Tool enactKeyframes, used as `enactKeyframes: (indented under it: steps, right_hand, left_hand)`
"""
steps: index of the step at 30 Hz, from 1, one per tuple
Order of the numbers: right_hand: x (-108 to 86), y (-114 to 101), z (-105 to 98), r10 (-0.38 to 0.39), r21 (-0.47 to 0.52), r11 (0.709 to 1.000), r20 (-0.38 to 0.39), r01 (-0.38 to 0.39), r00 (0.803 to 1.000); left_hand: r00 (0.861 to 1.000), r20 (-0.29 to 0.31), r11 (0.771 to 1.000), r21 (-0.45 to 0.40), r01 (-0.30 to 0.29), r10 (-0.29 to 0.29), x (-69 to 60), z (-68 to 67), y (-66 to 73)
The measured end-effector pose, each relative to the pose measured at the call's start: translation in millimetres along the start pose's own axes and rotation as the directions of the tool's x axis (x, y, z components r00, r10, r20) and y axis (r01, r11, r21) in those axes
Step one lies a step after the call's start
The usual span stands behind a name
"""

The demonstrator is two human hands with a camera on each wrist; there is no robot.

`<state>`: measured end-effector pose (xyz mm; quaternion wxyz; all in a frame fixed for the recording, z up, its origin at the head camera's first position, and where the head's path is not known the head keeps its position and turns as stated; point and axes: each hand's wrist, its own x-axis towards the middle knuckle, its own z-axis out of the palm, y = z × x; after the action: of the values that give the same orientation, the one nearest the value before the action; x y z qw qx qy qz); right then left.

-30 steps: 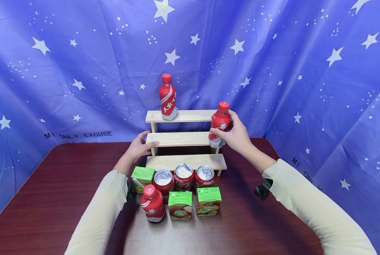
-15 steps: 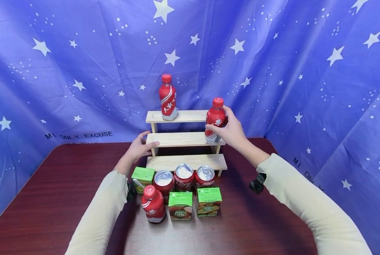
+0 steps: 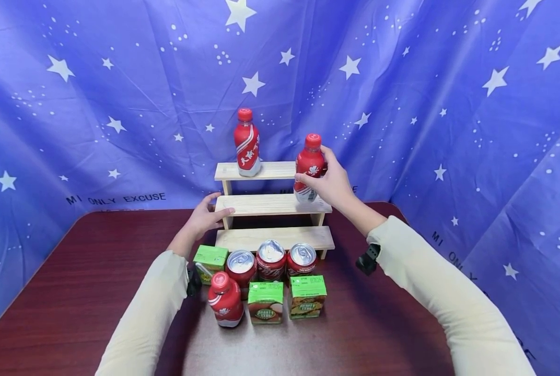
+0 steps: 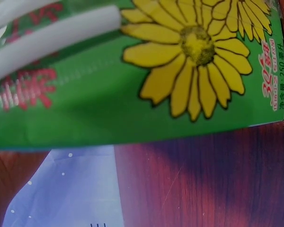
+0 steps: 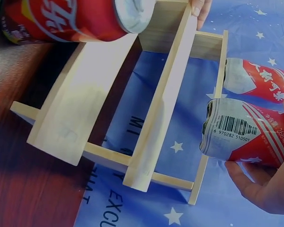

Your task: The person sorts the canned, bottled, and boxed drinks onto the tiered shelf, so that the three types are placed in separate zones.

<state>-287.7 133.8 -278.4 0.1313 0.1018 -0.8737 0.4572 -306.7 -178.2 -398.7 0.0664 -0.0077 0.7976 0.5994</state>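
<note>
My right hand [image 3: 335,180] grips a red plastic bottle [image 3: 309,169] with a white base, held upright near the right end of the wooden step shelf [image 3: 261,204]. In the right wrist view the bottle's barcode label [image 5: 234,126] faces the camera, and its base appears just off the top board. My left hand [image 3: 206,216] holds the left end of the middle board, thumb on top and the other fingers partly hidden behind. A second red bottle [image 3: 247,149] stands on the top board toward the left.
Before the shelf stand several red cans [image 3: 271,261], green drink cartons [image 3: 266,308] and another red bottle [image 3: 225,303] on the dark wood table [image 3: 378,324]. A green carton [image 4: 99,113] fills much of the left wrist view. Behind hangs a blue star-patterned cloth [image 3: 167,78].
My right hand has carried the red bottle up and to the left, from beside the middle board toward the top board. The left hand has kept its place on the shelf.
</note>
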Motion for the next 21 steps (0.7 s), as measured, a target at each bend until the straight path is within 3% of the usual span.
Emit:
enactKeyframes:
  steps: [21]
  right_hand:
    - [23.3, -16.9, 15.7, 0.007, 0.054, 0.999, -0.029, -0.006, 1.000]
  left_hand:
    - [1.000, 0.024, 0.999, -0.049, 0.004, -0.003, 2.2, 0.3, 0.1]
